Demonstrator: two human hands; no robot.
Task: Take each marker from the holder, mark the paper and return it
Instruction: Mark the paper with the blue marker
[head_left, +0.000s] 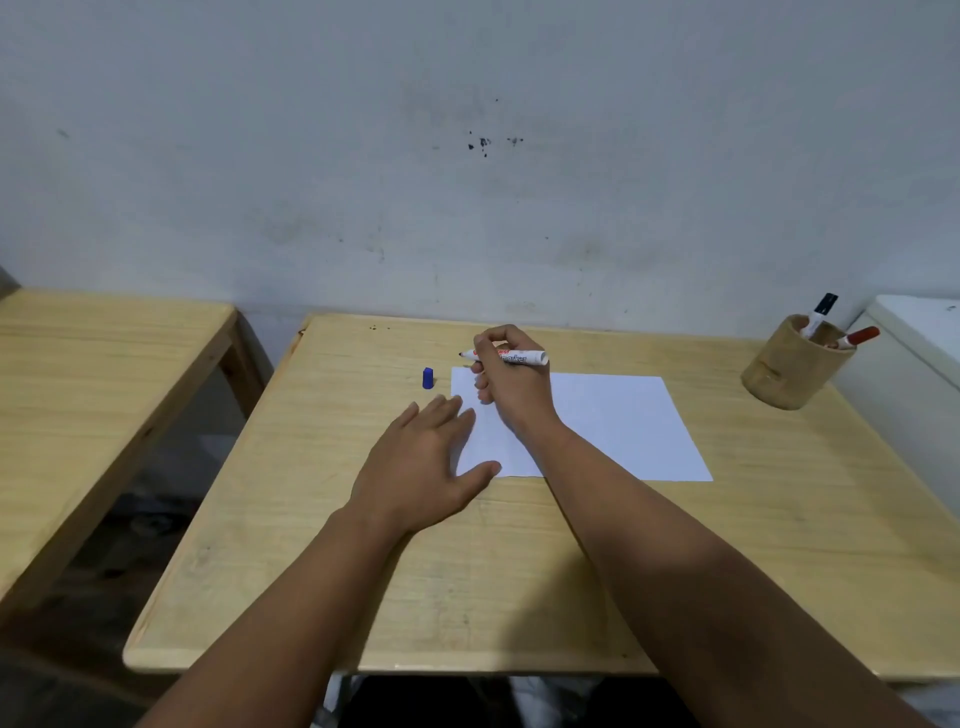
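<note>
My right hand (511, 382) grips an uncapped white marker (524, 357), held level above the far left corner of the white paper (623, 421), tip pointing left. Its blue cap (427, 378) stands on the table just left of the paper. My left hand (423, 467) lies flat with fingers spread on the paper's left edge. At the far right of the table a wooden holder (789, 371) contains a black-capped marker (821, 312) and a red-capped marker (860, 336).
The wooden table (467, 597) stands against a grey wall. A second wooden table (88, 374) sits to the left across a gap. A white box-like object (919, 338) is beside the holder at the right edge.
</note>
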